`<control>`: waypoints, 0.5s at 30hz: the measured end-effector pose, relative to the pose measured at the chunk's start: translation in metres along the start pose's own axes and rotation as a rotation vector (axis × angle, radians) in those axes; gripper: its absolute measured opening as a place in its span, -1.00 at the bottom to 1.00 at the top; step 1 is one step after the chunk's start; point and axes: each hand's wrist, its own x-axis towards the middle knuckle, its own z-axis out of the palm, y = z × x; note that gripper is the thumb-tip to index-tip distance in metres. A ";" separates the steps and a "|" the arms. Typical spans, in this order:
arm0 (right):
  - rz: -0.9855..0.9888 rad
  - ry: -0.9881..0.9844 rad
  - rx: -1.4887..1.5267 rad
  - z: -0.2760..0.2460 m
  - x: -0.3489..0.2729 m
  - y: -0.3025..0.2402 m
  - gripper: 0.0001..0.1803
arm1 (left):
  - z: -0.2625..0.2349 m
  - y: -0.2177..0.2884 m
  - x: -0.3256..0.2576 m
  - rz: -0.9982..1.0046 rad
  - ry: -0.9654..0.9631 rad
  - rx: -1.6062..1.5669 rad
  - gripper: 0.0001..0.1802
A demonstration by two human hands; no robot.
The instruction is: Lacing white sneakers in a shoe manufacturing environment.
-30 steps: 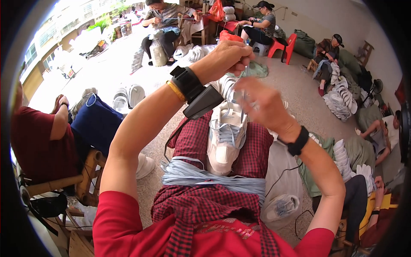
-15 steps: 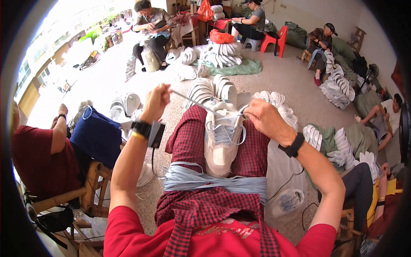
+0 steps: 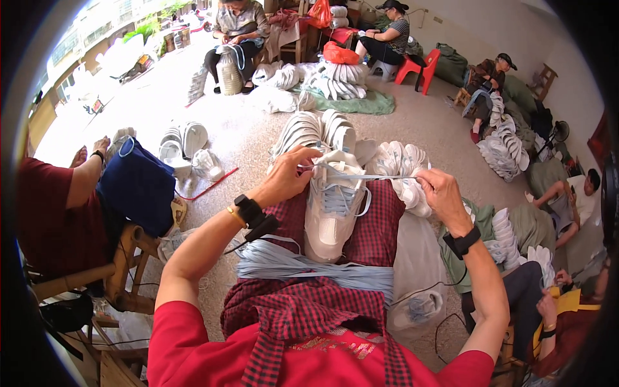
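A white and cream sneaker (image 3: 327, 222) rests on my lap, toe toward me, with pale blue laces (image 3: 338, 198) through its eyelets. My left hand (image 3: 291, 174) is closed at the left edge of its opening, with a bit of lace showing at the fingertips. Off to the right, my right hand (image 3: 445, 198) pinches a shoelace (image 3: 390, 177) stretched taut from the top of the shoe. A loose lace loop hangs at the shoe's right side. Across my checked apron (image 3: 290, 309) lies a bundle of light blue laces (image 3: 309, 267).
Stacked white shoes (image 3: 300, 132) stand just beyond my knees, with more shoes (image 3: 403, 164) to the right. A bagged shoe (image 3: 416, 308) lies low right. Seated people surround me, one beside a blue cloth (image 3: 137, 192) at left. A red chair (image 3: 419, 69) stands at the back.
My left hand has come down and right to the shoe's opening. My right hand has moved outward to the right, drawing a lace out straight.
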 end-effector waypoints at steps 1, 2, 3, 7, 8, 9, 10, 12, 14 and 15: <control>-0.021 -0.005 -0.032 -0.002 -0.002 0.005 -0.89 | 0.005 -0.004 0.004 0.053 -0.037 -0.013 -0.71; -0.025 -0.006 -0.038 -0.005 -0.005 0.009 -0.89 | 0.004 -0.009 0.006 0.056 -0.032 -0.016 -0.71; 0.015 -0.041 -0.027 -0.008 -0.008 0.014 -0.89 | -0.002 -0.016 0.004 0.143 -0.008 0.035 -0.76; 0.061 -0.066 -0.004 -0.014 -0.017 0.024 -0.87 | -0.036 -0.029 -0.004 0.215 0.039 0.231 -0.84; 0.064 -0.063 -0.001 -0.016 -0.021 0.028 -0.87 | -0.045 -0.033 -0.006 0.225 0.034 0.302 -0.84; 0.068 -0.067 -0.042 -0.017 -0.023 0.034 -0.87 | -0.053 -0.040 -0.009 0.248 0.051 0.358 -0.83; 0.072 -0.070 -0.081 -0.016 -0.025 0.036 -0.86 | -0.061 -0.047 -0.013 0.272 0.068 0.415 -0.83; 0.067 -0.048 -0.150 -0.015 -0.026 0.035 -0.87 | -0.079 -0.053 -0.022 0.240 0.044 0.522 -0.80; 0.057 -0.020 -0.223 -0.017 -0.020 0.030 -0.87 | -0.091 -0.061 -0.029 0.156 0.047 0.599 -0.83; 0.092 0.119 -0.237 -0.018 -0.017 0.025 -0.85 | -0.092 -0.065 -0.030 0.165 0.046 0.599 -0.83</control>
